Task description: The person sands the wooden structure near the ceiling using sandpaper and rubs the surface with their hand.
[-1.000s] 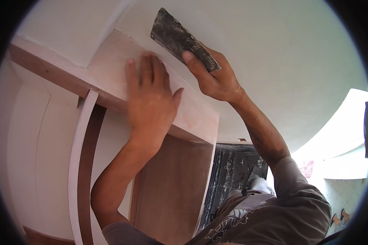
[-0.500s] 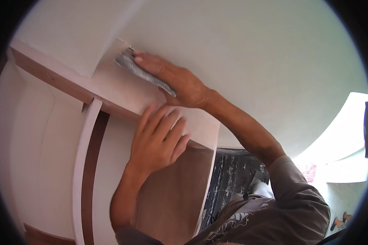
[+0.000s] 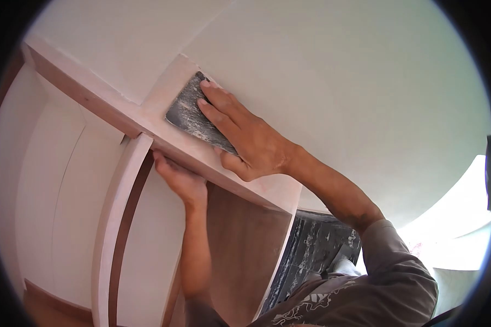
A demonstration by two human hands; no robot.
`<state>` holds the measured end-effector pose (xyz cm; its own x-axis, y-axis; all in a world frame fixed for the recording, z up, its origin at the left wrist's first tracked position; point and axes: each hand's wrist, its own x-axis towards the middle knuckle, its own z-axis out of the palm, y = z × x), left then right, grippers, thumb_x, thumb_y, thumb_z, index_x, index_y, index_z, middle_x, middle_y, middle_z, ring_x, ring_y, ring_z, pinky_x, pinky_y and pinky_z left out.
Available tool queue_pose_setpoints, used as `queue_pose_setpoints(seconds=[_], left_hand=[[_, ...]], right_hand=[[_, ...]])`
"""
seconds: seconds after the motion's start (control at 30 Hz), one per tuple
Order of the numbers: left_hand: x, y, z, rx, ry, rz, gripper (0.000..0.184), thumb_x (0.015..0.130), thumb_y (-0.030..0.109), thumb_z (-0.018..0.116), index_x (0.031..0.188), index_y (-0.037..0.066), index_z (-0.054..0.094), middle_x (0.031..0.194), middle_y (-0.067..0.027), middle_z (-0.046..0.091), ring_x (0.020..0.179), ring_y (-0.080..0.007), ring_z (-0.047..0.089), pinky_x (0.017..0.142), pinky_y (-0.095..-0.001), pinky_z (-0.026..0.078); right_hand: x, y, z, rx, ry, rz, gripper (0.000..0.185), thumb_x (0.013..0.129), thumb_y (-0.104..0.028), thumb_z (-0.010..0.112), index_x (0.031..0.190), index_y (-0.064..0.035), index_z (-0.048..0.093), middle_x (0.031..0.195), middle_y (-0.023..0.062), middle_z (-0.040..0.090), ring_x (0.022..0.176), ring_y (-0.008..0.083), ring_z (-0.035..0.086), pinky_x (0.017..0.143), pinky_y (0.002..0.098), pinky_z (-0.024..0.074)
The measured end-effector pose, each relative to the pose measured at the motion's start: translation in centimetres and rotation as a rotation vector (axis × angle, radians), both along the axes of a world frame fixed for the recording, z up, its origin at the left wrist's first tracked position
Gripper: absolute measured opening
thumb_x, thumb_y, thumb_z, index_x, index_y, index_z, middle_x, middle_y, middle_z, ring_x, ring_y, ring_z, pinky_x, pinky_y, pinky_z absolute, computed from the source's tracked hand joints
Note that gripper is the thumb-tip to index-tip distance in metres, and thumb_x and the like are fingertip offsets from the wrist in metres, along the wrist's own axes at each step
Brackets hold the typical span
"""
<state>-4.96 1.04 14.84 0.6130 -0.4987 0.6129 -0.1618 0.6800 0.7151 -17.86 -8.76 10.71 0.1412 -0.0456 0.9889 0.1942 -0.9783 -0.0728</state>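
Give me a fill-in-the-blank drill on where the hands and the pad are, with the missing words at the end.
The right hand lies on ____ of the dark pad. The left hand is not above the pale ledge but ____ it. Altogether, ____ hands are visible. The streaked surface past the ledge's end is mainly ____ with white marks.

Missing words: top; under; two; black.

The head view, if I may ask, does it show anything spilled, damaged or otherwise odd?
Nothing looks plainly broken or askew. The dark sheet under the right hand is smeared with pale residue, and the black floor bears white streaks, perhaps spilled dust or just its pattern.
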Motion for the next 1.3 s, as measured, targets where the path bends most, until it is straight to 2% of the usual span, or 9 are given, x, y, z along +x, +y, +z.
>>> queue_pose_setpoints(seconds=[0.17, 0.37, 0.47, 0.57, 0.67, 0.77, 0.97, 1.17, 1.3], left_hand=[[2.3, -0.9, -0.7, -0.034, -0.017, -0.049, 0.062, 0.106, 0.048, 0.031, 0.145, 0.000, 0.042, 0.149, -0.0145, 0.043, 0.137, -0.0253, 0.042, 0.114, -0.0402, 0.034], [2.3, -0.9, -0.9, -0.025, 0.062, -0.029, 0.061, 0.106, 0.046, 0.032, 0.144, 0.000, 0.043, 0.148, -0.0139, 0.044, 0.135, -0.0245, 0.043, 0.113, -0.0391, 0.035], [3.0, -1.3, -1.2, -0.034, 0.066, -0.029, 0.061, 0.105, 0.046, 0.032, 0.145, 0.000, 0.043, 0.147, -0.0136, 0.044, 0.134, -0.0241, 0.044, 0.113, -0.0384, 0.036], [3.8, -1.6, -1.5, -0.059, 0.037, -0.025, 0.061, 0.105, 0.046, 0.033, 0.145, 0.000, 0.043, 0.146, -0.0133, 0.045, 0.134, -0.0239, 0.044, 0.112, -0.0380, 0.036], [3.7, -1.5, -1.6, -0.038, 0.033, 0.011, 0.061, 0.105, 0.045, 0.032, 0.145, 0.000, 0.042, 0.145, -0.0135, 0.045, 0.134, -0.0240, 0.043, 0.112, -0.0379, 0.035], [3.1, -1.1, -1.4, -0.028, 0.030, 0.002, 0.061, 0.105, 0.046, 0.032, 0.145, 0.000, 0.042, 0.145, -0.0137, 0.045, 0.134, -0.0241, 0.043, 0.113, -0.0378, 0.034], [3.7, -1.6, -1.7, -0.060, 0.011, 0.006, 0.061, 0.105, 0.046, 0.032, 0.145, 0.000, 0.042, 0.145, -0.0135, 0.045, 0.134, -0.0241, 0.043, 0.113, -0.0381, 0.034], [3.5, -1.0, -1.5, -0.054, 0.043, -0.053, 0.061, 0.106, 0.046, 0.032, 0.143, 0.000, 0.044, 0.146, -0.0136, 0.044, 0.134, -0.0235, 0.042, 0.113, -0.0382, 0.033], [2.8, -1.2, -1.2, -0.061, 0.031, 0.053, 0.060, 0.106, 0.046, 0.032, 0.140, -0.001, 0.046, 0.145, -0.0137, 0.045, 0.132, -0.0235, 0.043, 0.113, -0.0382, 0.034]], right_hand=[[0.5, -1.7, -4.3, -0.048, 0.030, 0.153, 0.073, 0.086, -0.017, 0.053, 0.151, 0.0086, 0.033, 0.160, 0.0306, 0.026, 0.150, 0.0452, 0.025, 0.123, 0.0525, 0.0228], [1.8, -2.7, 2.7, -0.116, -0.023, 0.016, 0.067, 0.097, -0.027, 0.044, 0.152, 0.0074, 0.033, 0.162, 0.0279, 0.025, 0.152, 0.0439, 0.022, 0.124, 0.0515, 0.0179], [3.3, -3.3, 0.2, -0.100, -0.085, 0.139, 0.070, 0.096, -0.031, 0.050, 0.153, 0.0070, 0.033, 0.162, 0.0277, 0.026, 0.152, 0.0441, 0.023, 0.124, 0.0514, 0.0185], [3.1, -2.6, -3.8, -0.015, -0.004, 0.105, 0.074, 0.093, -0.031, 0.057, 0.153, 0.0065, 0.032, 0.162, 0.0273, 0.026, 0.151, 0.0446, 0.024, 0.124, 0.0515, 0.0183], [3.4, -3.2, 0.0, -0.092, -0.083, 0.110, 0.079, 0.089, -0.025, 0.067, 0.154, 0.0028, 0.031, 0.163, 0.0258, 0.024, 0.150, 0.0442, 0.025, 0.125, 0.0527, 0.0214], [2.9, -2.5, 2.1, -0.040, -0.032, 0.036, 0.077, 0.089, -0.020, 0.065, 0.154, 0.0026, 0.031, 0.164, 0.0251, 0.022, 0.152, 0.0427, 0.023, 0.125, 0.0532, 0.0202], [2.6, -2.8, -5.9, -0.031, 0.030, 0.115, 0.079, 0.088, -0.017, 0.066, 0.155, 0.0022, 0.029, 0.163, 0.0249, 0.023, 0.151, 0.0430, 0.024, 0.125, 0.0521, 0.0198], [2.5, -2.8, 1.8, -0.051, -0.031, 0.094, 0.072, 0.095, -0.026, 0.054, 0.156, 0.0041, 0.030, 0.164, 0.0263, 0.021, 0.154, 0.0426, 0.018, 0.125, 0.0517, 0.0145], [1.6, -2.6, -3.8, -0.034, 0.001, 0.157, 0.078, 0.086, -0.015, 0.067, 0.154, 0.0029, 0.032, 0.162, 0.0257, 0.026, 0.150, 0.0435, 0.025, 0.125, 0.0516, 0.0195]])
